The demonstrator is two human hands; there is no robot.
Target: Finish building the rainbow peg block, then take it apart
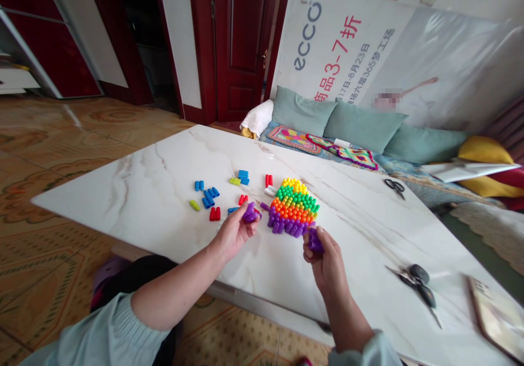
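Note:
My left hand (236, 234) is closed, thumb and fingers pinching a purple plastic piece (250, 213) with rounded ends. Another purple plastic piece (315, 241) is gripped in my right hand (327, 257), just in front of the block's near right corner. Between and beyond both hands stands a block of plastic pegs (295, 205), banded yellow, green, orange and purple from back to front. To the left lie loose pieces made of joined pegs: blue pieces (210, 196), red pieces (215, 214) and yellow-green pieces (194, 205). My left fingers partly hide a few of them.
All of this is on a white marbled table (135, 186). Black-handled scissors (420, 284) lie at the right, with smaller scissors (395, 187) near the far right edge. A flat box-like object (497, 317) sits at the right corner. Behind stands a sofa with green cushions (364, 123).

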